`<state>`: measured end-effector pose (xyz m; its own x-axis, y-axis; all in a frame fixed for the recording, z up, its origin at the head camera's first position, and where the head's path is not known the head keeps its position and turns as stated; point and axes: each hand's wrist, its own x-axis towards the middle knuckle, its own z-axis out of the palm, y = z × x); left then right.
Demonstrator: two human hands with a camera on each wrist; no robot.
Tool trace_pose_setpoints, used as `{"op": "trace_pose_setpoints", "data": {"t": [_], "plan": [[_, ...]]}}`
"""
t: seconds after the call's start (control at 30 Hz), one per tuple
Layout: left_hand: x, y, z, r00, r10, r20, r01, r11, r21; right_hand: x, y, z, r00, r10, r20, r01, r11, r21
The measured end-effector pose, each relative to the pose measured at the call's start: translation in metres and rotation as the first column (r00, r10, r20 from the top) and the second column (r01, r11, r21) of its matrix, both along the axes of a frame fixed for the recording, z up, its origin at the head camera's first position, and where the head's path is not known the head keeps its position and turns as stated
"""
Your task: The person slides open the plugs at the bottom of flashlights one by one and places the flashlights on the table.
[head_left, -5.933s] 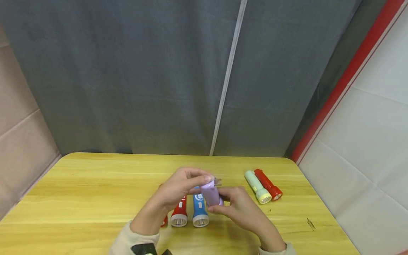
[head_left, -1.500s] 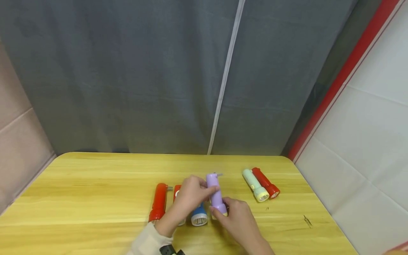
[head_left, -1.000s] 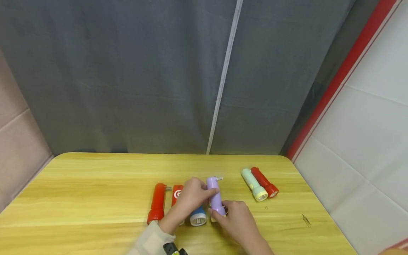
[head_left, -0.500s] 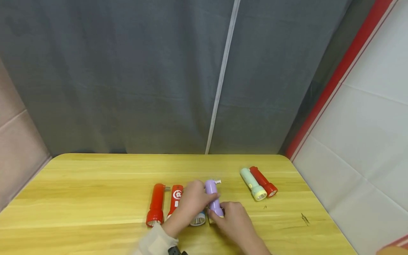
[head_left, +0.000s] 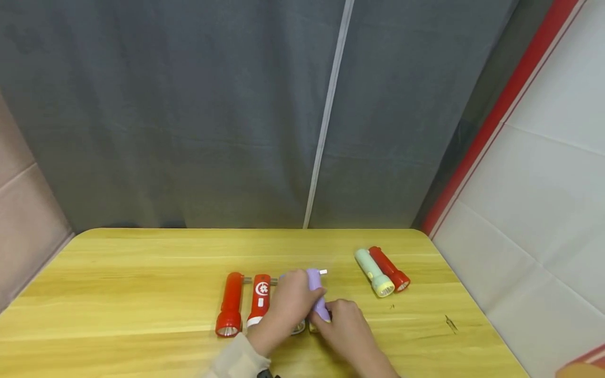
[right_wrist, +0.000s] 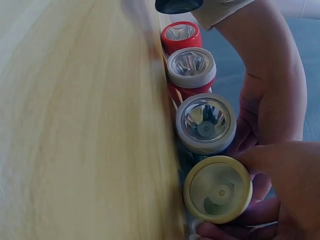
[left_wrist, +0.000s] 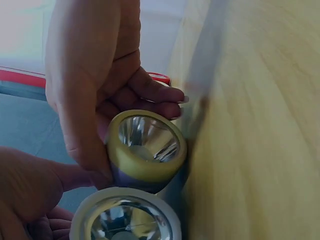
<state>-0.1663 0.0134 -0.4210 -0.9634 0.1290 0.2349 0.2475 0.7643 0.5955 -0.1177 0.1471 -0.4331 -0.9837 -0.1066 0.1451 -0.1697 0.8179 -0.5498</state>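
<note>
Left hand: grips the purple flashlight by its barrel
Right hand: pinches its yellow-rimmed head
Mint-green flashlight: on the desk, just beside a red flashlight

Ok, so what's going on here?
A person's left hand and right hand both hold a purple flashlight, low at the table, at the right end of a row. Next come a blue flashlight, mostly hidden in the head view, a white-rimmed red flashlight and a plain red flashlight. Farther right, a pale green flashlight and another red flashlight lie side by side.
</note>
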Motion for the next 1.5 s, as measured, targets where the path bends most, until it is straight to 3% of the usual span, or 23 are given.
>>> {"op": "trace_pose_setpoints", "data": {"t": [0.17,0.53,0.8,1.5], "plan": [[0.002,0.002,0.000,1.000,-0.010,-0.012,0.010,0.999,-0.031,-0.001,-0.001,-0.001,1.000,0.011,0.001,-0.011,1.000,0.012],[0.002,0.005,-0.002,0.998,-0.025,-0.065,0.012,0.981,-0.191,-0.003,-0.002,-0.002,0.999,0.030,-0.016,-0.029,0.999,0.026],[0.008,0.009,0.000,0.994,-0.063,-0.091,0.042,0.974,-0.221,-0.002,-0.001,-0.004,1.000,0.002,0.010,-0.002,1.000,0.021],[0.008,0.009,0.003,0.974,-0.030,-0.226,-0.037,0.957,-0.287,-0.002,-0.002,-0.003,0.999,0.033,0.041,-0.032,0.999,-0.018]]}}
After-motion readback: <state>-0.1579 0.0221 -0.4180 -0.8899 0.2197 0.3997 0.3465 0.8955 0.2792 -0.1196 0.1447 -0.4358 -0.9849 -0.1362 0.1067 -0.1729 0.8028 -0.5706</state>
